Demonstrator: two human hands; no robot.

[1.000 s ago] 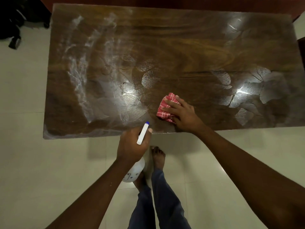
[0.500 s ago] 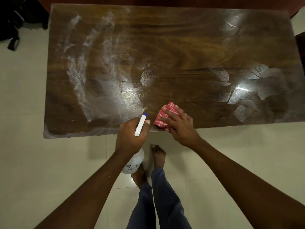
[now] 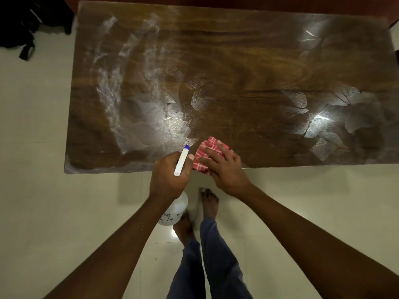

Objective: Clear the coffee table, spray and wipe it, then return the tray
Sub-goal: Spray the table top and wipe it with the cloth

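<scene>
Starting at the far left, a black bag (image 3: pixel 19 24) lies on the floor off the table's back corner, out of my way. The coffee table (image 3: pixel 248 61) shows only spray film and the cloth on its wood, so I judge the clearing done and the wiping under way. Its left third carries pale streaks of spray (image 3: pixel 110 89) arcing from the back edge toward the front. That looks the wettest ground and the part most in need of the cloth.

My left hand (image 3: pixel 169 178) hangs just off the front edge, fingers curled tight round the neck of the spray bottle (image 3: pixel 175 210). The bottle's white body drops below the wrist over the floor, and its nozzle (image 3: pixel 182 161) points out over the tabletop. I would hold it off the wood and leave the trigger alone, as there looks to be liquid enough.

Just beside that thumb, the red checked cloth (image 3: pixel 205 156) sits bunched at the front edge under my right hand (image 3: pixel 225 171). The fingers lie straight and flat on top, pressing, not gripping. To wipe well I would push with the whole palm in long overlapping strokes along the grain, and mind that the cloth does not slip off the lip.

Further right, blotchy wet patches (image 3: pixel 336 117) shine under a glare, and those want a pass too. The tray is nowhere in view.
</scene>
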